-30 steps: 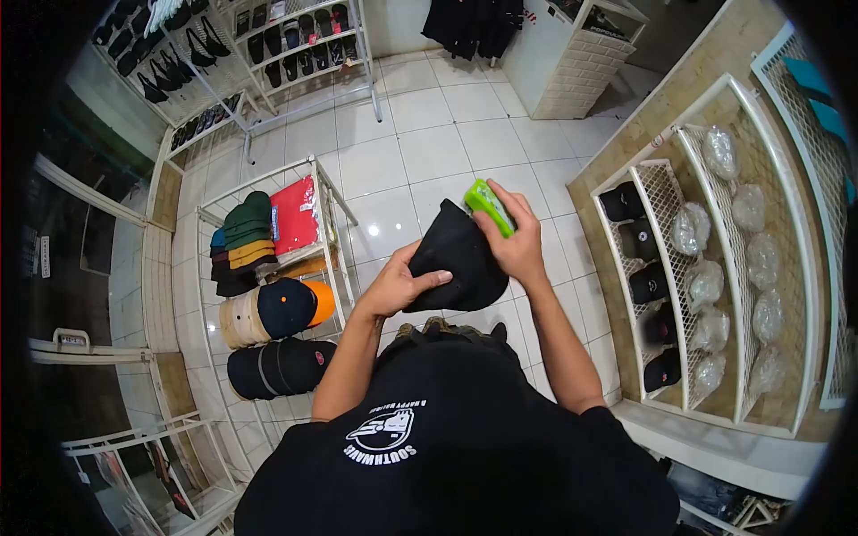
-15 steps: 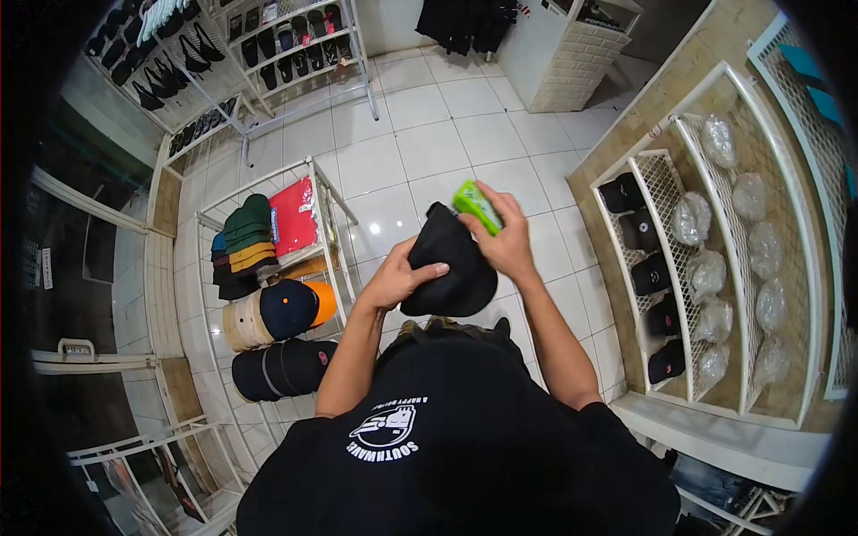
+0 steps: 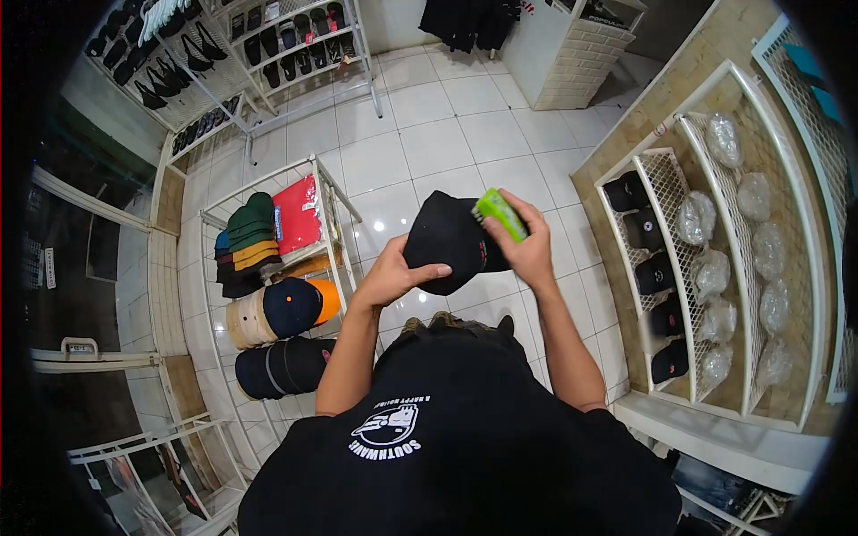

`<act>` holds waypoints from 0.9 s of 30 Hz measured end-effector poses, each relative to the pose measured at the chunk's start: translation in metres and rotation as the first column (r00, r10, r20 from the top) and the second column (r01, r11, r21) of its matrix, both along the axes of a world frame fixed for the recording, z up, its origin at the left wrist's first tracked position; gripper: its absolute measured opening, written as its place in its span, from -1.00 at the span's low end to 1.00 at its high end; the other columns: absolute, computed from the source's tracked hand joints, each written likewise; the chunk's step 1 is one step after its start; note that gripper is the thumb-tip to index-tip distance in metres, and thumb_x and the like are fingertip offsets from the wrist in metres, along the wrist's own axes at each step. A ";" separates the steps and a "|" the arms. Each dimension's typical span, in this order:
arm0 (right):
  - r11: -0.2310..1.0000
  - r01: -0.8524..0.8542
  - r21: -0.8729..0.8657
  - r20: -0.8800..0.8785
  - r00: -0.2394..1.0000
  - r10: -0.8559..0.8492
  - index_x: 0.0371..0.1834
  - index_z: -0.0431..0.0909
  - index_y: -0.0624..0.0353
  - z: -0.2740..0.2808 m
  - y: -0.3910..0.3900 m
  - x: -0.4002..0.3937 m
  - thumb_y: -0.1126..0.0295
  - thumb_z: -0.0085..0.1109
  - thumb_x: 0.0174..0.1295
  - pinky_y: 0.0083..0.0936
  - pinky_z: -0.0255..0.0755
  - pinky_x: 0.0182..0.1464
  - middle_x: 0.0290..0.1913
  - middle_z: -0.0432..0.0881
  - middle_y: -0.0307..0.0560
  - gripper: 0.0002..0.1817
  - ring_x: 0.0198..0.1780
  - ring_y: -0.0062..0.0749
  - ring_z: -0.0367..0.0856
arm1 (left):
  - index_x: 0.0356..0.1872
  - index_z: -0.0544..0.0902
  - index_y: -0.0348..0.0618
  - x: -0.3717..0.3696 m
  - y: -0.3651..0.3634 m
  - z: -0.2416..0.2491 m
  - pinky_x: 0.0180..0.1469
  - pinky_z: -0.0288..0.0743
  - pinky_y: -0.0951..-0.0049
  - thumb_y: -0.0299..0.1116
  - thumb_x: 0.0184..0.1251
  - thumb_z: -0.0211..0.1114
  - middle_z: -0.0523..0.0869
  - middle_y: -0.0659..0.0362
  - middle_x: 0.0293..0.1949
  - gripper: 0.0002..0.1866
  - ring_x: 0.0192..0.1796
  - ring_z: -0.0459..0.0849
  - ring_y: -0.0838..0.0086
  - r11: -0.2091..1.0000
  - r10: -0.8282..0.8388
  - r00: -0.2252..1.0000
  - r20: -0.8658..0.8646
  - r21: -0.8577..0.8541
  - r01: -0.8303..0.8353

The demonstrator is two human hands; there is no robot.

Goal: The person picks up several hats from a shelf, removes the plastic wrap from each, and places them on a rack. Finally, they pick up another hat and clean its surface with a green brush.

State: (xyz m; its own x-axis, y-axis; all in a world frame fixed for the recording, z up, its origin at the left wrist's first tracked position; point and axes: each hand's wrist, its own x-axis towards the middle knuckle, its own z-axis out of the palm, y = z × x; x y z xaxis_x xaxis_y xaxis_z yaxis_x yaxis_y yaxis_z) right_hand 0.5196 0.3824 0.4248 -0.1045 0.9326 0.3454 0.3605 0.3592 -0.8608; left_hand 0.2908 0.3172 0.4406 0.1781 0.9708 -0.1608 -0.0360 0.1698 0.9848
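A black cap [image 3: 445, 243] is held up in front of my body, over the tiled floor. My left hand [image 3: 396, 275] grips its left edge, with the thumb lying across the black fabric. The cap's brim points right, and a small red mark shows near it. My right hand [image 3: 527, 246] is closed around a bright green brush [image 3: 501, 214], whose bristle side faces the cap near the top of the brim. Whether the bristles touch the fabric I cannot tell.
Left of me a white rack [image 3: 332, 201] holds stacked caps [image 3: 292, 306] and a red package [image 3: 298, 214]. White mesh shelves [image 3: 672, 192] with black caps and plastic-wrapped items stand at the right. Further shelves [image 3: 299, 18] and a brick-patterned counter [image 3: 576, 67] are at the back.
The black cap has turned so that its brim now points right and its red mark shows. My right hand has moved slightly right and down with the green brush.
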 end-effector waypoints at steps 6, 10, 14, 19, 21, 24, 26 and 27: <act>0.967 -0.169 0.188 0.043 0.986 0.164 0.26 0.54 0.20 0.026 -0.027 -0.028 0.22 0.44 0.11 -0.28 0.35 0.12 -0.13 0.57 -0.03 -0.37 -0.03 -0.15 0.49 | 0.06 0.59 -0.33 0.004 0.001 -0.009 0.00 0.57 0.49 -0.50 0.17 0.49 0.74 0.19 -0.13 -0.58 -0.12 0.67 0.57 0.994 -0.083 0.985 0.154 0.078 0.071; 0.982 -0.080 0.171 0.078 0.995 0.068 0.27 0.53 0.25 0.017 0.001 -0.025 0.31 0.46 0.09 -0.34 0.42 0.05 -0.13 0.59 0.05 -0.36 -0.06 -0.11 0.54 | 0.07 0.59 -0.33 0.005 -0.001 -0.001 0.01 0.55 0.51 -0.50 0.20 0.46 0.74 0.21 -0.12 -0.59 -0.11 0.66 0.58 0.983 -0.175 0.973 0.154 0.074 0.165; 0.883 -0.330 0.334 0.144 0.943 0.298 0.26 0.54 0.24 0.049 -0.022 -0.039 0.32 0.45 0.07 -0.32 0.42 0.08 -0.14 0.60 0.07 -0.37 -0.03 -0.09 0.55 | 0.07 0.59 -0.29 -0.001 -0.002 -0.011 -0.01 0.55 0.52 -0.50 0.22 0.45 0.72 0.24 -0.15 -0.60 -0.13 0.65 0.60 0.986 -0.158 0.961 0.227 0.084 0.142; 0.971 -0.158 0.177 0.112 0.984 0.140 0.24 0.56 0.22 0.025 0.017 -0.042 0.33 0.40 0.12 -0.32 0.42 0.06 -0.13 0.61 0.04 -0.43 -0.06 -0.11 0.53 | 0.05 0.59 -0.28 0.001 -0.002 -0.014 -0.06 0.57 0.53 -0.49 0.20 0.47 0.72 0.25 -0.17 -0.60 -0.16 0.66 0.61 0.984 -0.176 0.965 0.196 0.035 0.173; 0.932 -0.269 0.244 0.119 0.962 0.247 0.24 0.57 0.21 0.038 0.002 -0.044 0.29 0.43 0.11 -0.32 0.41 0.07 -0.12 0.61 0.02 -0.41 -0.06 -0.11 0.52 | 0.06 0.59 -0.30 -0.002 0.000 -0.016 -0.06 0.57 0.53 -0.48 0.20 0.47 0.73 0.23 -0.16 -0.60 -0.16 0.66 0.61 0.988 -0.149 0.970 0.193 0.054 0.141; 0.926 -0.304 0.225 0.192 0.945 0.264 0.27 0.55 0.20 0.036 0.005 -0.043 0.26 0.45 0.09 -0.33 0.40 0.09 -0.13 0.59 0.03 -0.37 -0.05 -0.11 0.50 | 0.07 0.58 -0.32 -0.007 -0.005 -0.017 -0.04 0.57 0.53 -0.47 0.21 0.47 0.73 0.22 -0.15 -0.58 -0.15 0.66 0.60 0.991 -0.129 0.969 0.211 -0.012 0.135; 0.972 -0.175 0.154 0.201 0.969 0.143 0.27 0.55 0.20 0.004 0.031 -0.038 0.26 0.44 0.10 -0.34 0.40 0.09 -0.13 0.58 0.04 -0.37 -0.04 -0.13 0.50 | 0.07 0.58 -0.30 -0.006 -0.001 -0.020 -0.04 0.56 0.53 -0.47 0.20 0.47 0.72 0.23 -0.16 -0.58 -0.15 0.65 0.60 0.975 -0.223 0.966 0.134 0.033 0.220; 0.977 -0.165 0.138 0.197 0.971 0.136 0.26 0.55 0.21 0.007 0.029 -0.037 0.27 0.42 0.12 -0.33 0.40 0.09 -0.12 0.58 0.04 -0.39 -0.04 -0.14 0.50 | 0.06 0.58 -0.30 -0.002 -0.002 -0.019 -0.05 0.57 0.52 -0.47 0.20 0.47 0.73 0.23 -0.17 -0.59 -0.17 0.66 0.60 0.984 -0.179 0.969 0.171 0.036 0.176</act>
